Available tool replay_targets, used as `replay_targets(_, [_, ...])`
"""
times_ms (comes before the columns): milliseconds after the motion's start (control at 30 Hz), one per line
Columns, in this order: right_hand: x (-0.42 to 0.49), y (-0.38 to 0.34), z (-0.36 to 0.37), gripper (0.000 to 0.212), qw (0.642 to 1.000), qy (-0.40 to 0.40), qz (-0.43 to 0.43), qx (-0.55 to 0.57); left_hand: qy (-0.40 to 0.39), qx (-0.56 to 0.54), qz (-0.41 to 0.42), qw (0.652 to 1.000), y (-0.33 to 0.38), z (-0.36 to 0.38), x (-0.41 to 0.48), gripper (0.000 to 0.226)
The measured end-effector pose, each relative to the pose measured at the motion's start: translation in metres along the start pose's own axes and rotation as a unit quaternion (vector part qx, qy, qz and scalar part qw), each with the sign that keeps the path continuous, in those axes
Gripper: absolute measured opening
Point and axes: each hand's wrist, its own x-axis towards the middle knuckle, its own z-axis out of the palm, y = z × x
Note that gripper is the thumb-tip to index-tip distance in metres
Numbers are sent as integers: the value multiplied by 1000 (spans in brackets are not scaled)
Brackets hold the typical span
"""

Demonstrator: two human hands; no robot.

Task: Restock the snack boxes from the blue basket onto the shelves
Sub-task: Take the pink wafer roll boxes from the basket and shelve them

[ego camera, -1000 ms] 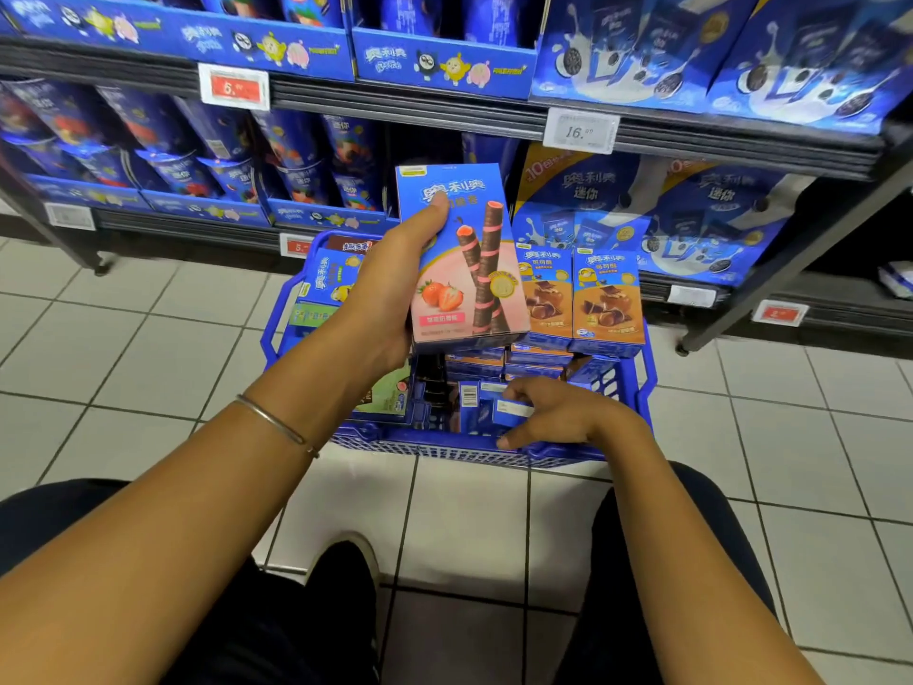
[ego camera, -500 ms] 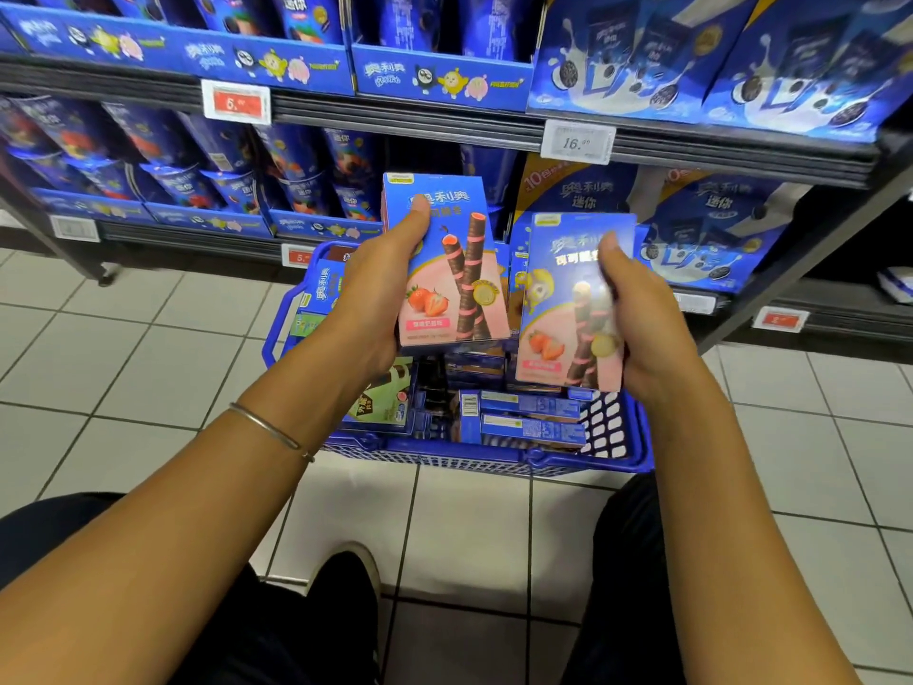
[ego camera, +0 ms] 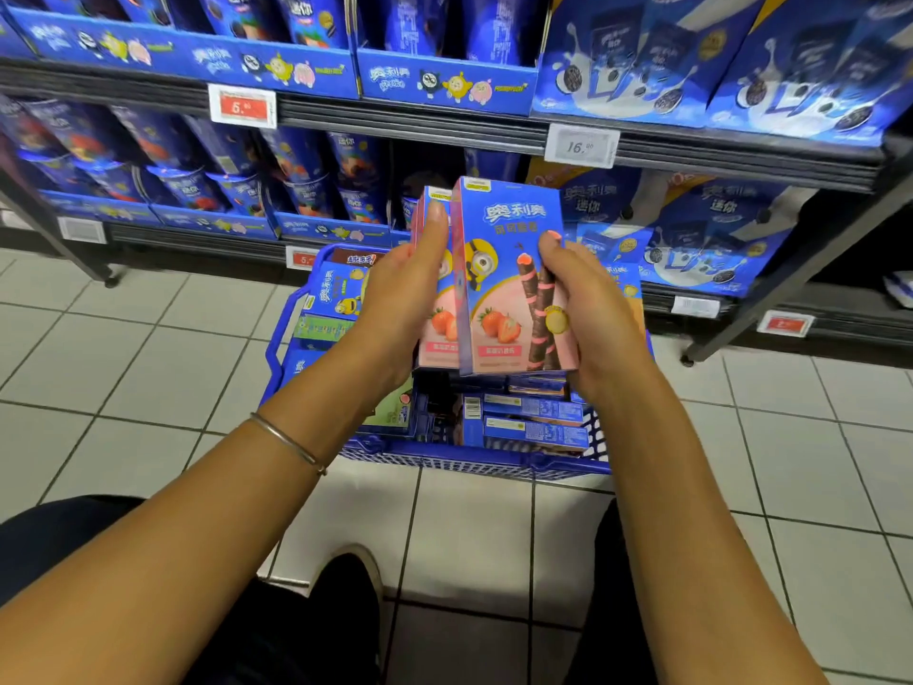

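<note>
Centre frame, over basket [ego camera: 474, 464]: left hand [ego camera: 395, 299] grips rear box [ego camera: 437, 338], right hand [ego camera: 595, 313] front box [ego camera: 499, 274], probably pairing them to shelve together.

Counted: 2 strawberry boxes [ego camera: 514, 289], 1 blue basket [ego camera: 474, 462], 6 price tags [ego camera: 242, 106] (3 red, 3 white), 1 bangle [ego camera: 289, 442], 1 shoe [ego camera: 346, 585]. Basket contents were too stacked to count.
</note>
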Motion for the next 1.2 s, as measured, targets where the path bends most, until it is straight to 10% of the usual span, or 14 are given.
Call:
replay_targets(600, [-2,10,18,66,996,-29,74,50,-75,79,-52,993,5,1,-8,105])
replay_targets(833, [11,31,11,71,992,-60,67,88,-14,-16,-13,1000,3,0,-4,65])
replay_targets(967, [27,82,-3,35,980,61,55,-179,10,-39,-4,999,4,-3,-5,49])
replay_targets(1100, [49,140,-17,31,839,-34,83,-537,8,-32,-10,999,6,-5,-7,49])
replay_targets(1200, [58,159,-11,61,790,-14,114,-602,11,-29,-9,999,8,-4,-9,59])
